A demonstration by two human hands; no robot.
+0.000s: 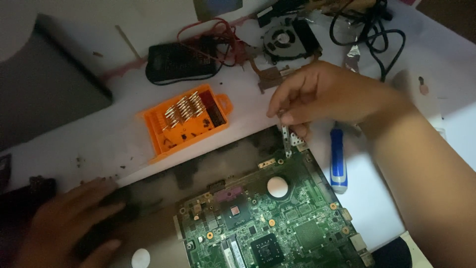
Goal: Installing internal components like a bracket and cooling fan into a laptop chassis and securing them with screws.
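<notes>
Green motherboard: flat in dark laptop base, chips up. Left hand: spread flat on base's near-left edge, steadying. Right hand: pinching small metal piece at board's far corner. Blue screwdriver, orange bit case, cooling fan: on table beyond.

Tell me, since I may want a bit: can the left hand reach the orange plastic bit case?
Probably yes: the left hand lies flat, holding nothing, and only bare white table separates it from the orange plastic bit case.
</notes>
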